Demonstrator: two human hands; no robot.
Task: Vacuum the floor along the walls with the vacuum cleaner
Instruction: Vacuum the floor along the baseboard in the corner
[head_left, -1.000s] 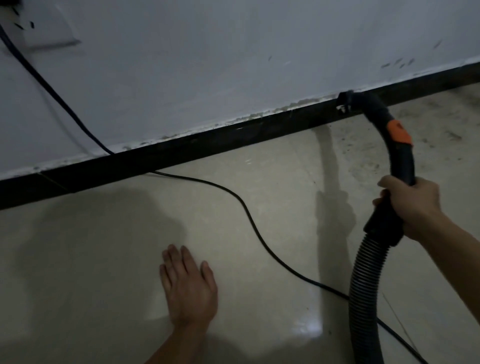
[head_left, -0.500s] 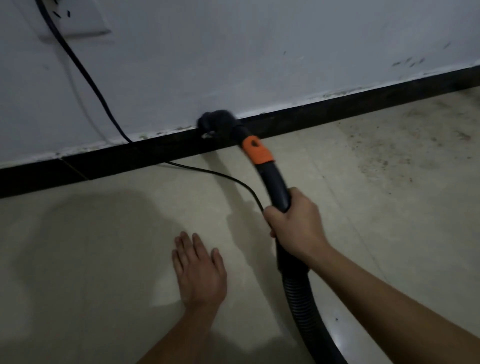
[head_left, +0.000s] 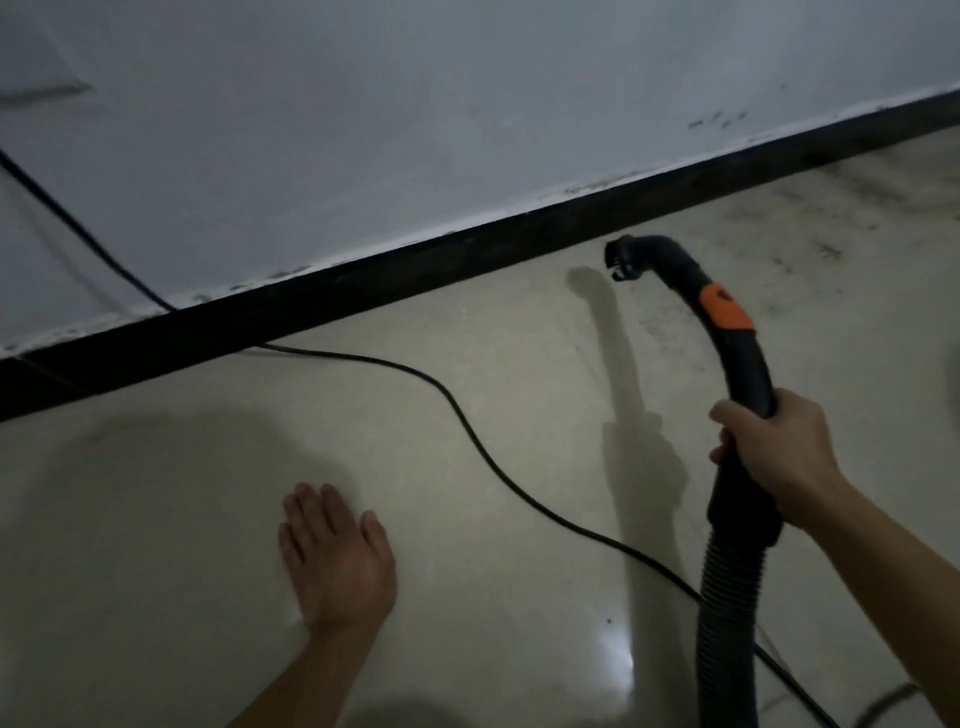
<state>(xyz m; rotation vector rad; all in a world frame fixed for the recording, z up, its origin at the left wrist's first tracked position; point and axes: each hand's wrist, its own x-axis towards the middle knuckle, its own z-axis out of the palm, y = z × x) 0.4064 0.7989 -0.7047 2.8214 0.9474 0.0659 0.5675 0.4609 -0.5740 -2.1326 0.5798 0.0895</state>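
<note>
While the left hand (head_left: 337, 564) lies flat, fingers straight, on the floor (head_left: 156, 519), the right hand (head_left: 776, 457) grasps the vacuum handle (head_left: 748, 371) above the ribbed hose (head_left: 727, 623); the nozzle (head_left: 626, 257) sits near the baseboard (head_left: 363, 283) at the floor's far edge, seemingly not touching it.

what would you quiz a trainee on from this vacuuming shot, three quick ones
1. True or false: the left hand lies flat on the floor.
2. Which hand grips the vacuum handle? A left, B right.
3. Fill in: a black ___ runs across the floor between the hands.

Key: 1 true. 2 B, the right hand. 3 power cord.
</note>
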